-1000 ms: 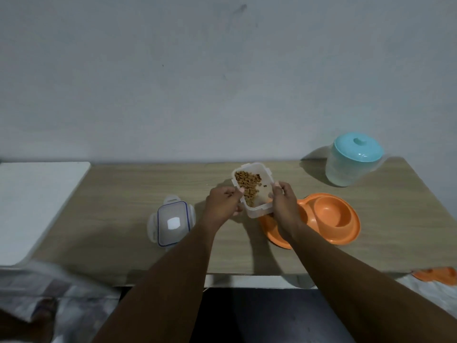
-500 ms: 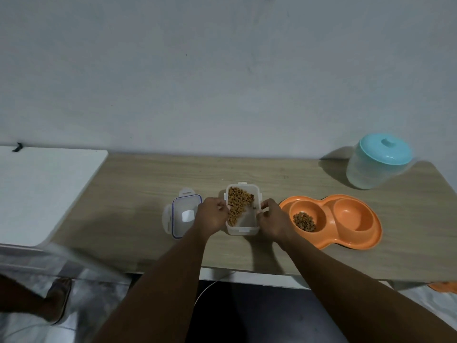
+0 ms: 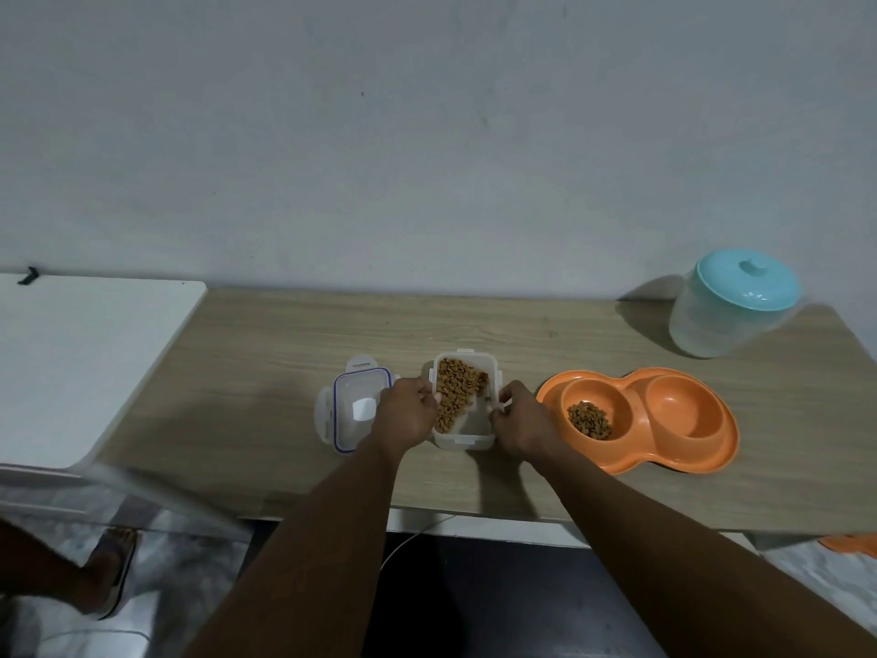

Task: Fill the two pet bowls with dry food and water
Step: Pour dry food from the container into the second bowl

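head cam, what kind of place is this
Probably a room at home, not a workshop: a wooden table against a bare wall, an orange pet bowl, a kibble tub and a lidded jug.

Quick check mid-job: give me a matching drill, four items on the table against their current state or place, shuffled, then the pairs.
Items:
1. Left bowl
2. Right bowl
3. Lid
4. Jug

States:
A. Lies left of the food container
B. Holds some kibble
C. Far right by the wall, teal cap on
D. Empty

Pairs: 1-B, 2-D, 3-A, 4-C

The food container sits between both hands.
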The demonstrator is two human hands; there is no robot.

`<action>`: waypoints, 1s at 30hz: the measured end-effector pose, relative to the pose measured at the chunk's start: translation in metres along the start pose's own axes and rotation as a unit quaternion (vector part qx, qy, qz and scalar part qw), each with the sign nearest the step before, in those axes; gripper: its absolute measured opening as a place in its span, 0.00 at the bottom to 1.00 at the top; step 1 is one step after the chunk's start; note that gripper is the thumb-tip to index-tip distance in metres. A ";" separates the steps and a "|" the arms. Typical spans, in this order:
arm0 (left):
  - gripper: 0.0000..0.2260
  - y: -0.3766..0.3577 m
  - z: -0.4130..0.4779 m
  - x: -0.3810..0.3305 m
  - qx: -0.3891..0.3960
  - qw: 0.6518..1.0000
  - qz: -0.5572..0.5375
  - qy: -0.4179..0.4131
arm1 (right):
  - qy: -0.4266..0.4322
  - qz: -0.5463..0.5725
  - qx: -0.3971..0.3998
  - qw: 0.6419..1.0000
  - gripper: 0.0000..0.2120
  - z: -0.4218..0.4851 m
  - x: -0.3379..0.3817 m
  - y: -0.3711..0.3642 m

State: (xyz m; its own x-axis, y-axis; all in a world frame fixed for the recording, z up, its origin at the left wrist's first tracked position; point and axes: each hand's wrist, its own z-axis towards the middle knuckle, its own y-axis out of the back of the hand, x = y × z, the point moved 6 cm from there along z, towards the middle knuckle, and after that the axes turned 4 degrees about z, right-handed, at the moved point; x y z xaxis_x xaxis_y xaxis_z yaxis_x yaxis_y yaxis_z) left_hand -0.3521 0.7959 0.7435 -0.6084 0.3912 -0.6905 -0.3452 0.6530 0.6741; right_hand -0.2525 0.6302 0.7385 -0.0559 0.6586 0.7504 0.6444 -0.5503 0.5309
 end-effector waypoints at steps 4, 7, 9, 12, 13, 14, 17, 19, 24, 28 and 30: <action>0.12 -0.001 0.002 0.004 0.008 1.000 -0.011 0.014 | -0.007 -0.001 -0.003 1.000 0.11 0.002 0.000 0.000; 0.11 -0.001 0.002 0.002 0.004 1.000 0.001 0.009 | -0.007 0.002 -0.001 1.000 0.11 0.001 0.000 0.001; 0.11 -0.001 0.002 0.001 0.002 1.000 0.011 0.006 | -0.008 0.004 0.003 1.000 0.11 0.002 -0.001 0.001; 0.11 -0.001 0.002 0.001 0.000 1.000 0.012 0.008 | -0.013 0.007 0.012 1.000 0.12 0.003 -0.001 0.001; 0.11 -0.001 0.001 0.001 -0.002 1.000 0.018 0.008 | -0.014 0.010 0.016 1.000 0.13 0.003 -0.001 0.001; 0.11 -0.001 0.001 0.000 -0.006 1.000 0.030 0.006 | -0.014 0.016 0.020 1.000 0.13 0.003 -0.001 0.001; 0.11 0.002 -0.002 -0.007 -0.037 0.996 0.084 0.003 | -0.009 0.044 0.020 0.999 0.13 0.003 -0.003 0.006; 0.11 0.006 -0.004 -0.015 -0.064 0.988 0.141 0.004 | 0.001 0.064 0.003 0.998 0.11 0.003 -0.005 0.015; 0.14 0.009 -0.003 -0.051 -0.136 0.960 0.240 -0.046 | -0.007 0.144 -0.052 0.988 0.09 -0.005 -0.006 0.062; 0.12 -0.014 0.000 -0.090 -0.126 0.955 0.240 -0.120 | 0.002 0.138 -0.143 0.980 0.09 -0.008 -0.019 0.124; 0.11 -0.034 -0.001 -0.113 -0.107 0.956 0.215 -0.168 | -0.001 0.136 -0.185 0.973 0.10 -0.011 -0.031 0.153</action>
State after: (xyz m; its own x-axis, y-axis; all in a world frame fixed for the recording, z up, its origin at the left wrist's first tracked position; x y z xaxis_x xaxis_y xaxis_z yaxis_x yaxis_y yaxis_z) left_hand -0.2724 0.7289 0.7989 -0.4759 0.8031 -0.3586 -0.2756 0.2510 0.9279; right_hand -0.1600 0.5199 0.8006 0.0807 0.4634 0.8825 0.3167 -0.8514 0.4181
